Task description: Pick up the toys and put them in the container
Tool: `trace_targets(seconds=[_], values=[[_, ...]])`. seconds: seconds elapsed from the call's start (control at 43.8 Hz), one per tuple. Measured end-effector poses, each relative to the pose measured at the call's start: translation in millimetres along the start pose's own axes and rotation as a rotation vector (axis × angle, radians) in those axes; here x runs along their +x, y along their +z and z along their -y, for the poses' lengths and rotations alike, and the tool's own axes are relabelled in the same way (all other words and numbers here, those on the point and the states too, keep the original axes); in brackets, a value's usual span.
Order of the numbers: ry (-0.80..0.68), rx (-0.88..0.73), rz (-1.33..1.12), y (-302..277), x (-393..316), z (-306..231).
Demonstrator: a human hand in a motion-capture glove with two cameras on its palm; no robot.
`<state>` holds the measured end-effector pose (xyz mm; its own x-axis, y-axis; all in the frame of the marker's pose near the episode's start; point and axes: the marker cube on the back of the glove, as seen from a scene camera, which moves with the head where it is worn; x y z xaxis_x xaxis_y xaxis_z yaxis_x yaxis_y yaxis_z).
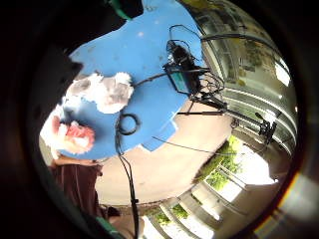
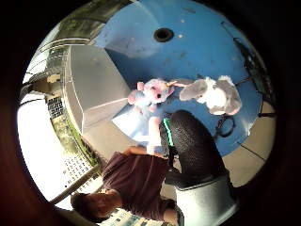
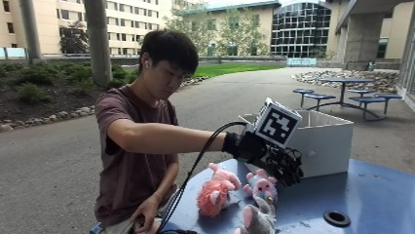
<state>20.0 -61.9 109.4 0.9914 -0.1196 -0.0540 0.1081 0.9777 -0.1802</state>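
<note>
While the gloved hand (image 3: 269,163) hangs above the toys, its fingers point down toward them, seemingly relaxed with nothing between them, though the outside view shows them only as a dark cluster. The thumb-side palm view shows a black fingertip (image 2: 190,141) in the foreground and no toy in contact with it.

Just under the hand is the pink toy (image 3: 261,186); the grey toy (image 3: 257,219) lies beside it nearer the camera, and the orange toy (image 3: 214,192) stands beside it on the person's side. All three rest on the blue surface (image 3: 369,200). The white box (image 3: 321,141) stands behind the hand, open at the top and near the toys.

Since the toys crowd together, a descending hand could likely catch two at once, or nudge the orange toy off the surface's near edge. Soft plush may slip from a shallow pinch on the way up. The box wall is close behind the hand, so a low lift might knock a toy against it rather than over the rim. A cable (image 3: 195,170) trailing from the glove could also drag across the orange toy.
</note>
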Motion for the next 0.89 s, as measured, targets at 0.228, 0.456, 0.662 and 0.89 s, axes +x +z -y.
trace_targets(seconds=[0.228, 0.456, 0.662, 0.89], values=[[0.051, -0.219, -0.054, 98, 13, 46], [0.068, -0.210, 0.053, 158, 30, 58], [0.039, -0.014, 0.085, 170, 30, 50], [0.031, 0.083, 0.145, 159, 21, 51]])
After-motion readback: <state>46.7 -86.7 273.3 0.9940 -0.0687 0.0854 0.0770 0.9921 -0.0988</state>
